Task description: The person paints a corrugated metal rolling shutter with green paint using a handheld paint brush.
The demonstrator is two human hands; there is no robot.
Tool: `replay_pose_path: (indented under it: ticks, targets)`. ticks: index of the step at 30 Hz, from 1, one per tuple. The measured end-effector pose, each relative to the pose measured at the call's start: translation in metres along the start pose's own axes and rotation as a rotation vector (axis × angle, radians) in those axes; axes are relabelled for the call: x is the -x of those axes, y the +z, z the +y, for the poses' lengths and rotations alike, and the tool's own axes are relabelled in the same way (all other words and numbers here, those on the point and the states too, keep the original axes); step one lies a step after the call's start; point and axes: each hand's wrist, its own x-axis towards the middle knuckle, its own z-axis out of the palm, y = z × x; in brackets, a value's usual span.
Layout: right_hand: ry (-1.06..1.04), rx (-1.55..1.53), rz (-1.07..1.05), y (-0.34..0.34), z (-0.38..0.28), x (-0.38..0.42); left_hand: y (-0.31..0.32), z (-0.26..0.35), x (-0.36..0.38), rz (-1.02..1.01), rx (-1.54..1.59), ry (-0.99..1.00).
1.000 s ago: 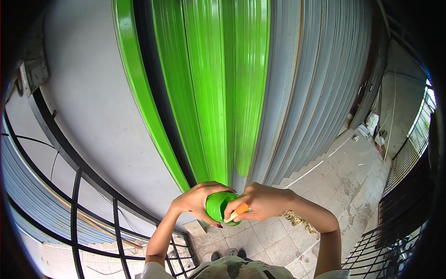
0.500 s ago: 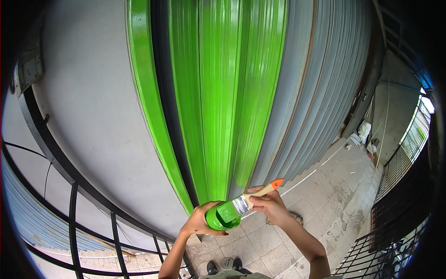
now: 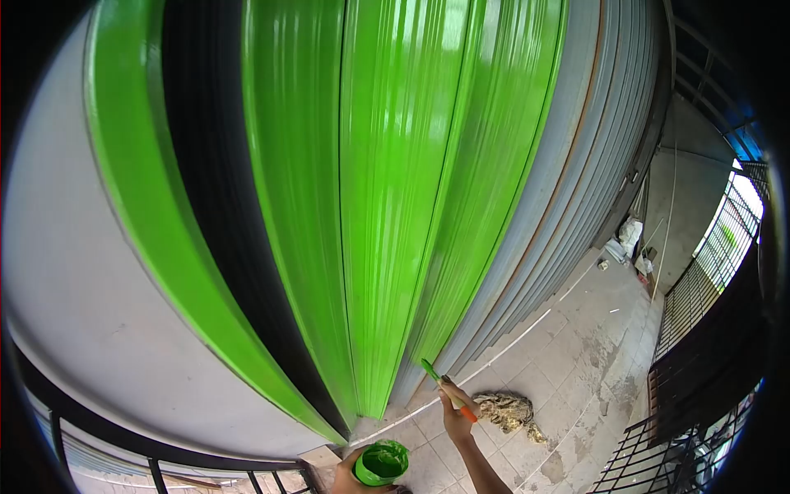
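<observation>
My left hand (image 3: 350,475) is wrapped round a small can of green paint (image 3: 383,463) at the bottom of the view, its open top facing me. To the right, my right hand (image 3: 452,405) grips a paintbrush (image 3: 457,402) with a pale, orange-tipped handle. The green bristles touch or nearly touch the lower part of the corrugated metal door (image 3: 395,206), near the edge between green paint and bare grey. The door's left panels are glossy green, with a black strip (image 3: 218,165) between two of them.
Unpainted grey panels (image 3: 568,189) stand at the right. A crumpled cloth (image 3: 508,413) lies on the tiled floor (image 3: 559,362). White bags (image 3: 629,236) sit by the far wall. Black metal bars (image 3: 629,461) run along the lower right, others at the lower left.
The brush has left the can and moved up to the door's lower part with my right hand. My left hand and the can are lower. The view has shifted closer to the door.
</observation>
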Motion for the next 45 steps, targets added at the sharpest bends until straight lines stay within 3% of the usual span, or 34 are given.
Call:
replay_pose_path:
  ticks: [1,7,12,19,26,37,41,42,45]
  targets:
    - [-0.131,0.067,-0.034,0.009,0.02,0.002,0.002,-0.007,0.001,-0.013,0.025,0.017]
    - [-0.409,0.416,-0.23,0.039,0.096,0.004,0.017,-0.048,0.002,-0.051,0.162,-0.153]
    - [-0.534,0.55,-0.344,0.05,0.123,0.002,0.021,-0.069,-0.003,-0.072,0.208,-0.216]
    - [-0.618,0.6,-0.293,0.071,0.136,-0.014,0.026,-0.083,-0.004,-0.085,0.248,-0.258]
    - [-0.847,0.645,-0.104,0.06,0.078,-0.071,0.024,-0.087,-0.004,-0.084,0.27,-0.282]
    - [-0.605,0.728,-0.504,0.075,0.196,0.025,0.025,-0.092,-0.001,-0.106,0.277,-0.294]
    - [-0.677,0.735,-0.46,0.071,0.161,-0.015,0.026,-0.087,0.001,-0.11,0.279,-0.29]
    - [-0.732,0.702,-0.351,0.066,0.128,-0.046,0.027,-0.085,0.002,-0.11,0.281,-0.291]
    - [-0.768,0.671,-0.298,0.047,0.061,-0.101,0.029,-0.081,0.004,-0.115,0.287,-0.294]
